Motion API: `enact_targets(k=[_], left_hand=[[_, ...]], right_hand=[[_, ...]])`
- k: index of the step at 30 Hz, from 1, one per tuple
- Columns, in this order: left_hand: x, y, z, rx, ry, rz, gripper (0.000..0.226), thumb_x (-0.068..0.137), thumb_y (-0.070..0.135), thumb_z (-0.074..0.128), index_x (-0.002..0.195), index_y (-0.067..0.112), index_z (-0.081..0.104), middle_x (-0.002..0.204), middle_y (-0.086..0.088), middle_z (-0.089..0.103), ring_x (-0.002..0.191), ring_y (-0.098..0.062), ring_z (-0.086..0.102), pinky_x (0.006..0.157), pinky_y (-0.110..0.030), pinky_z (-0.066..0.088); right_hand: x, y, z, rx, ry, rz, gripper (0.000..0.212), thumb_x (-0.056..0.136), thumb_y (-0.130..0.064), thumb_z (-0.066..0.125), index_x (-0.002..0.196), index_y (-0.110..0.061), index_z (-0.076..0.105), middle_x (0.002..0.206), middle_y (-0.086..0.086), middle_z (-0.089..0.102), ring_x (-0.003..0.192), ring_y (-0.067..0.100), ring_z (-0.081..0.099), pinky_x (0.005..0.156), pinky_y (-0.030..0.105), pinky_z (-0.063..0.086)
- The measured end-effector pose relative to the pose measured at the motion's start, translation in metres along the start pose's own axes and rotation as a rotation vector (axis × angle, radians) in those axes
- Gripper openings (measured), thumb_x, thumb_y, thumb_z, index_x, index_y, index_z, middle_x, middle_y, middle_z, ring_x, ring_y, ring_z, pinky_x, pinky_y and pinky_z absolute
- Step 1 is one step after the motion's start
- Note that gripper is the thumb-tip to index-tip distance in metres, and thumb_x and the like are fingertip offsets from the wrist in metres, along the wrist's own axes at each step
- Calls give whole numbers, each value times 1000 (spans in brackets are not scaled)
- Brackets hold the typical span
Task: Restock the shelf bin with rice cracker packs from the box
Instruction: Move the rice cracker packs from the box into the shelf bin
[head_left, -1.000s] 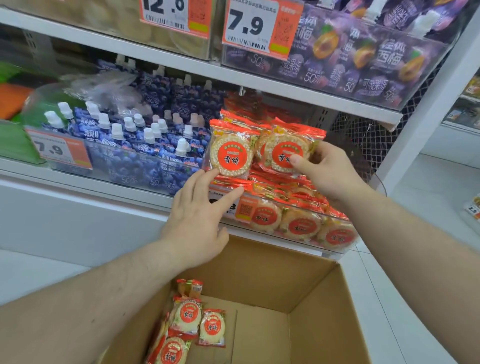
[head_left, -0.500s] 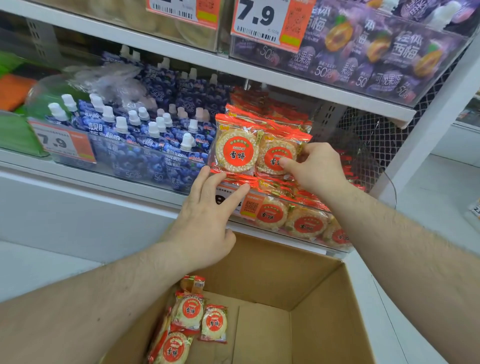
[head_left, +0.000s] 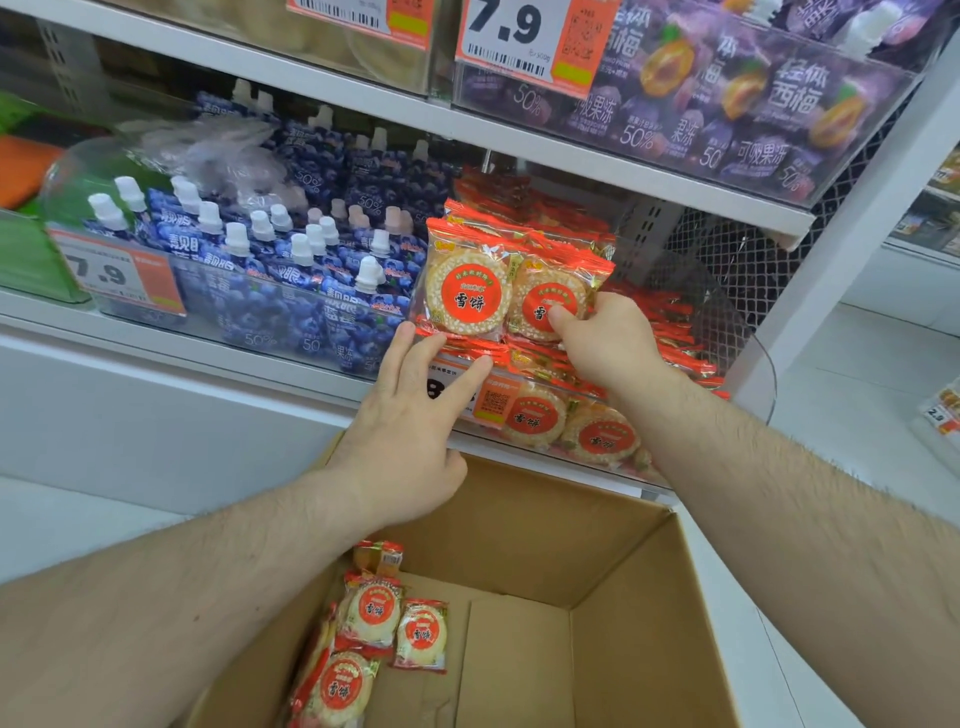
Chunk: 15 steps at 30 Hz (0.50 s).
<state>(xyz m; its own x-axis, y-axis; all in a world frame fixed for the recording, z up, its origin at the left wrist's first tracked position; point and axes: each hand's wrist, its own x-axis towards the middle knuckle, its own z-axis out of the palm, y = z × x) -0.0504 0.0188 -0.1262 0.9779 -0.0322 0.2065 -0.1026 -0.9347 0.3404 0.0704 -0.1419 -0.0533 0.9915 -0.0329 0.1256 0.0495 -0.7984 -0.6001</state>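
Observation:
Red and clear rice cracker packs (head_left: 470, 288) stand upright in a row on top of the pile in the clear shelf bin (head_left: 748, 343). My right hand (head_left: 605, 343) grips the rightmost upright pack (head_left: 556, 296), thumb on its red label. Fingers straight, my left hand (head_left: 410, 410) touches the bottom edge of the left upright pack at the bin's front. Below, the open cardboard box (head_left: 613, 551) holds several loose packs (head_left: 371, 613) in its left corner.
Blue spouted jelly pouches (head_left: 291, 270) fill the bin to the left behind a 7.9 price tag (head_left: 122, 273). Purple plum jelly packs (head_left: 727, 98) sit on the shelf above. A white shelf upright (head_left: 852, 218) stands at right, over a pale floor.
My right hand has pushed its packs down and back into the bin. My left hand has slid forward to the bin's front, under the upright packs. The view has moved closer.

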Motion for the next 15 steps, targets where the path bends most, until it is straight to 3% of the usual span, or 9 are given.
enact_targets(k=[7,12,15], left_hand=[[-3,-2,-2,12,58,39,87,88,26,53,151,46,-2,156,5,-25,142,-19,-33,110,-35,-13],[-6,-2,-3,3,111,81,84,87,25,54,152,45,5,156,4,-20,144,-18,-26,110,-33,-15],[-6,-3,-2,3,180,132,80,84,24,57,151,41,17,155,-1,-5,144,-20,-12,111,-34,-10]], right_hand=[[-10,7,0,92,30,3,64,74,-62,58,122,-21,59,110,-5,66,103,24,62,94,51,50],[-16,13,-4,119,33,20,85,79,-61,63,145,-11,40,131,3,60,118,26,58,99,51,48],[-17,18,-5,66,89,17,89,86,-58,62,151,-6,28,141,7,52,132,30,48,110,54,35]])
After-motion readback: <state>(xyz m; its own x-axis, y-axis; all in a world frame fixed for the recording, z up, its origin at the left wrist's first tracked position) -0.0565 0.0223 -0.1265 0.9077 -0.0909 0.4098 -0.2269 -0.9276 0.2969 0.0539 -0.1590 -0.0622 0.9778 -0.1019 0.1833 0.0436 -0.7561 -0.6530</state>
